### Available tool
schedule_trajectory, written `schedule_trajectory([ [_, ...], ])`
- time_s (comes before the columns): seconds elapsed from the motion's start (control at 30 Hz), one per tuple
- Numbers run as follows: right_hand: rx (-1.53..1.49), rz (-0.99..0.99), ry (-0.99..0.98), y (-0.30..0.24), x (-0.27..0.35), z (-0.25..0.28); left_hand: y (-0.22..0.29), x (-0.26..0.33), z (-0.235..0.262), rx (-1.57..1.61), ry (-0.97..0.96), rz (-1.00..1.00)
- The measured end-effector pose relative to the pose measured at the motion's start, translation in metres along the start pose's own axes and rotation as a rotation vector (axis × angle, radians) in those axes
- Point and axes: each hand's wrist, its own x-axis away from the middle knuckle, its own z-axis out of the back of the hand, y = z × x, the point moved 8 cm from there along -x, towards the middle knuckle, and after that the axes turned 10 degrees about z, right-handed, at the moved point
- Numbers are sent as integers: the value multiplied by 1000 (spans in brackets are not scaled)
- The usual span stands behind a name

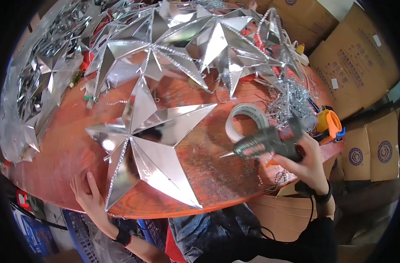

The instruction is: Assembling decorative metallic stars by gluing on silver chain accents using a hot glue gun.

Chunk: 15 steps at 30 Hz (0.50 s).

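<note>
A large silver mirror-faced star (pixel 160 153) lies on the red wooden table in front of me. Glittery silver trim (pixel 117 175) runs along its ridge from the centre down to the lower left point, and a short end trails past that tip. My left hand (pixel 87 193) rests on the table just left of this point, fingers stretched out and holding nothing. To the right of the star, my right hand (pixel 308 164) grips a dark green hot glue gun (pixel 270 142), its thin nozzle pointing left toward the star.
Behind the glue gun stands a roll of tape (pixel 235 125), with a heap of silver tinsel (pixel 292 101) beyond it. More silver stars (pixel 151 46) crowd the far side. A plastic bag of star pieces (pixel 42 87) lies left. An orange tape dispenser (pixel 329 125) and cardboard boxes (pixel 357 65) are right.
</note>
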Motion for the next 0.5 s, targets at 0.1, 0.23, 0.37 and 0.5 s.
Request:
schedule_trajectory([
  [0.1,-128,-172,89,40,1,-3,12,0,-6,49,-9,-51],
  [0.23,89,-137,92,47,-11,-1,9,0,-9,56,-46,-28],
  [0.37,327,-72,135,51,-11,20,10,0,-6,128,1,-19],
  [0.5,537,-30,106,91,5,64,6,0,-8,141,22,-41],
])
